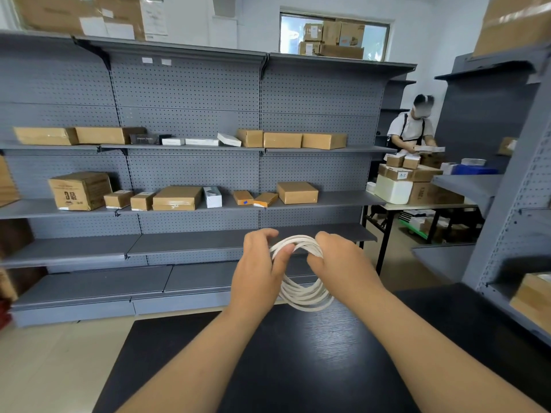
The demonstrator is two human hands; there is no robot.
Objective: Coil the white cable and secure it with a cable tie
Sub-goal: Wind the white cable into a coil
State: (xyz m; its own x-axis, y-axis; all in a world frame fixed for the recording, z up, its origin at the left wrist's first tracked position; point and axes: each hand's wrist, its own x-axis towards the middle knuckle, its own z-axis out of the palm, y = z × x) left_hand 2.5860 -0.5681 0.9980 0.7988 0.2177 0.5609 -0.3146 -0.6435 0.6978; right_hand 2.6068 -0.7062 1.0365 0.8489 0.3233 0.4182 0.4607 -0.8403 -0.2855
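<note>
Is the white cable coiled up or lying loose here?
Coiled: the white cable hangs in several round loops, gripped at the top by the left hand and right hand. No cable tie visible.

The room was evenly and softly lit, brightest at the high window (376, 40), shadows faint, a dull sheen lay on the black table (298, 368), and the wide lens bowed the shelving (190, 114) and blurred the frame's edges.
</note>
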